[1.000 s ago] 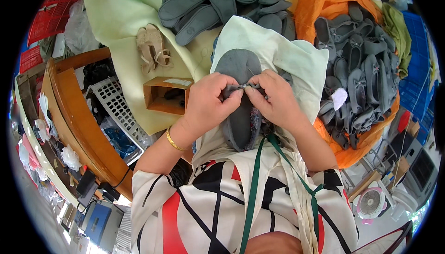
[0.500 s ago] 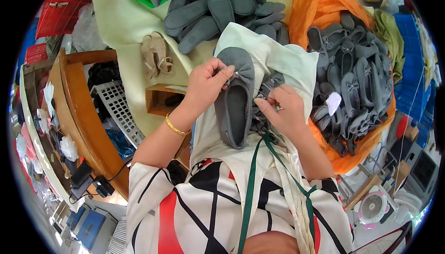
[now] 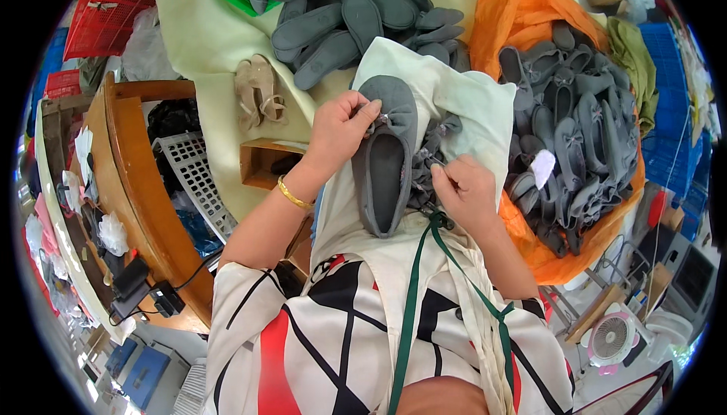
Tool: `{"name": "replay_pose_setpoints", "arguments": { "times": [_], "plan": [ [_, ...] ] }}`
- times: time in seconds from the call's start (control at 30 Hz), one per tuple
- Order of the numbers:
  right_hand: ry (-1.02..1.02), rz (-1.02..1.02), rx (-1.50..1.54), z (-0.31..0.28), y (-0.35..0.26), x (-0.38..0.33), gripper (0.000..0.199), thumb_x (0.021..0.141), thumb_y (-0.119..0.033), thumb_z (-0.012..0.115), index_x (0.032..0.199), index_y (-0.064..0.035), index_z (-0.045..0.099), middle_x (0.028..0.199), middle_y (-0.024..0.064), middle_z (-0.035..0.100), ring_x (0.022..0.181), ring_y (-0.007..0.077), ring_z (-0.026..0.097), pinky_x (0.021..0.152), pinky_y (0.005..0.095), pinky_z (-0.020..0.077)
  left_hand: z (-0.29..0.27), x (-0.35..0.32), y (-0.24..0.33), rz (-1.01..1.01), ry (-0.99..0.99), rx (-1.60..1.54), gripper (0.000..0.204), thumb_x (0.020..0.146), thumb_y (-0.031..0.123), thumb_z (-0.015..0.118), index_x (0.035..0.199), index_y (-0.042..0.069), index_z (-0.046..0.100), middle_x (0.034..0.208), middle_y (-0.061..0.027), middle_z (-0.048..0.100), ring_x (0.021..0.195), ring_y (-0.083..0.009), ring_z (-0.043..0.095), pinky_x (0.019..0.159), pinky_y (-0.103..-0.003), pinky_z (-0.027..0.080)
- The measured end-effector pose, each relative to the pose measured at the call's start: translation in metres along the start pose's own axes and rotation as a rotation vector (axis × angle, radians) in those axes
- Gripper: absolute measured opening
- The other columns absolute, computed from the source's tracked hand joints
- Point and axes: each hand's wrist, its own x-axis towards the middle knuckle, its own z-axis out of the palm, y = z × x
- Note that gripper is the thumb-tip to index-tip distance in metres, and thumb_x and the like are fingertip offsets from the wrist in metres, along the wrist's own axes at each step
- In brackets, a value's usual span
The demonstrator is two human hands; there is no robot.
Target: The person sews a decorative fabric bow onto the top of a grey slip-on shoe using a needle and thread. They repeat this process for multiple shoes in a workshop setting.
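Observation:
A grey ballet-style slipper lies on my lap, toe pointing away from me. My left hand is closed on its toe, with the thumb pressed by the small gathered ornament at the front of the opening. Just right of the slipper, my right hand is closed in a pinch. Something thin shows at its fingertips, too small to name. Beneath and beside that hand lies a heap of small dark grey fabric bows, partly covered by the slipper and my fingers. A pale cloth covers my lap under all this.
Grey slippers are piled at the far side; more slippers fill an orange sack to the right. Beige shoes and an open cardboard box sit left, beside a wooden table. A small fan stands lower right.
My right hand has drawn slightly right and down, away from the slipper's edge, its fingers curling closer. My left hand keeps its hold on the slipper's toe.

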Motion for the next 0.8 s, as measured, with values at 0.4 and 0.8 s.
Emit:
{"name": "replay_pose_setpoints", "arguments": {
  "times": [0.4, 0.8],
  "plan": [
    [0.026, 0.06, 0.011, 0.004, -0.015, -0.017, 0.036, 0.083, -0.009, 0.073, 0.059, -0.0019, 0.047, 0.056, 0.0112, 0.042, 0.052, 0.0279, 0.044, 0.048, 0.0397, 0.0329, 0.0, 0.003, -0.002, 0.148, 0.084, 0.232, 0.026, 0.094, 0.023, 0.067, 0.082, 0.001, 0.061, 0.065, -0.01, 0.058, 0.058, -0.017, 0.052, 0.057, -0.031, 0.044],
    [-0.043, 0.02, -0.014, -0.017, -0.036, -0.011, 0.021, 0.088, -0.02, 0.07, 0.074, -0.006, 0.062, 0.065, 0.0101, 0.051, 0.061, 0.0299, 0.055, 0.054, 0.0408, 0.0435, 0.007, -0.017, 0.057, 0.465, -0.007, 0.7, 0.031, 0.089, 0.038, 0.069, 0.09, 0.007, 0.062, 0.075, -0.0101, 0.061, 0.07, -0.0298, 0.061, 0.063, -0.04, 0.05]
  ]
}}
